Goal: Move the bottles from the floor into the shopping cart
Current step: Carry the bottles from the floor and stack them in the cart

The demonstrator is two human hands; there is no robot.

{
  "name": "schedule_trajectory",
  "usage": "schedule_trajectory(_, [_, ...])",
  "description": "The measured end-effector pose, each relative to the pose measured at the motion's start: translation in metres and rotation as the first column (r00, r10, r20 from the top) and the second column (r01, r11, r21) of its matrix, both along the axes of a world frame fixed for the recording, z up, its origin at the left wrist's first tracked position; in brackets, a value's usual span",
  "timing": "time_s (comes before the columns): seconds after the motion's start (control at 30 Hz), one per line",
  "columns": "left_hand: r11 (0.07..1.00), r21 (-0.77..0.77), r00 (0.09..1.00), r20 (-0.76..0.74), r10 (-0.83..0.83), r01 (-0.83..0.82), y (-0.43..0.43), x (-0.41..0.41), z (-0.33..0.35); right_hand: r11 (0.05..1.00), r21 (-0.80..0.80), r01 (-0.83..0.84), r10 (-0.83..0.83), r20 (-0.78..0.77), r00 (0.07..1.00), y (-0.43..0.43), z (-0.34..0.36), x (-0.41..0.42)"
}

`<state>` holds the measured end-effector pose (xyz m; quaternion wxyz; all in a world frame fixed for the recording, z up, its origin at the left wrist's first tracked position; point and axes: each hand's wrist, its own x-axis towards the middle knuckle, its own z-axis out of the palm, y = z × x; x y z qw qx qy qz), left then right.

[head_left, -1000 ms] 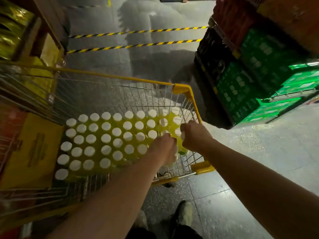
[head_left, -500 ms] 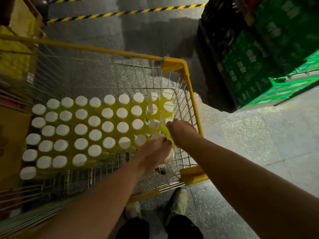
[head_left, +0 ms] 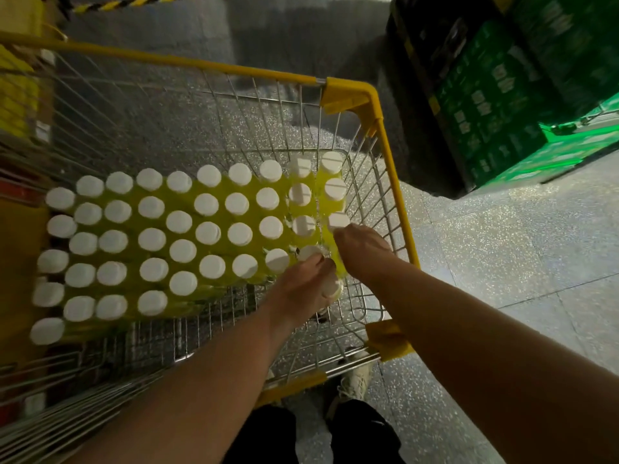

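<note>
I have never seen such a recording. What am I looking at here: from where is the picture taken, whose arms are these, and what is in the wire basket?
There is no machine here: a person works with two bare hands, and the one camera sits on the person's head, looking down. That is why both arms reach away from you and the shoes show at the bottom. The wire basket with the yellow rim is a shopping cart. In it stand rows of yellow-green bottles with white caps. The left hand grips a first bottle at the cart's near right corner; the right hand holds a second bottle beside the right wall. Green crates stand stacked to the right.
</note>
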<state>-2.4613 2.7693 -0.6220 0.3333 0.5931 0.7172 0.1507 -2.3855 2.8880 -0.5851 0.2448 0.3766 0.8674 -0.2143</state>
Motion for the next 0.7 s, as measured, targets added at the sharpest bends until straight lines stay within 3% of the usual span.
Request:
schedule_trajectory(0.23, [0.989,-0.103,0.968,-0.212,-0.130,0.110,0.004,0.004,0.000,0.998,0.056,-0.017,0.016,0.009,1.000,-0.004,0.019,0.002])
schedule_trajectory(0.33, [0.985,-0.138,0.981,-0.151,-0.125,0.104,0.004,0.008,-0.005,0.999,0.034,-0.006,0.004,0.046,0.999,-0.004,0.020,0.004])
schedule_trajectory(0.47, [0.983,-0.181,1.000,0.004,0.001,-0.001,-0.001,0.009,-0.010,1.000,0.020,0.021,-0.022,0.072,0.997,-0.003,0.020,0.003])
schedule_trajectory(0.7, [0.951,-0.300,0.992,0.064,0.104,-0.080,-0.006,0.014,-0.011,1.000,0.014,-0.026,0.026,0.039,0.999,-0.009,0.016,0.010])
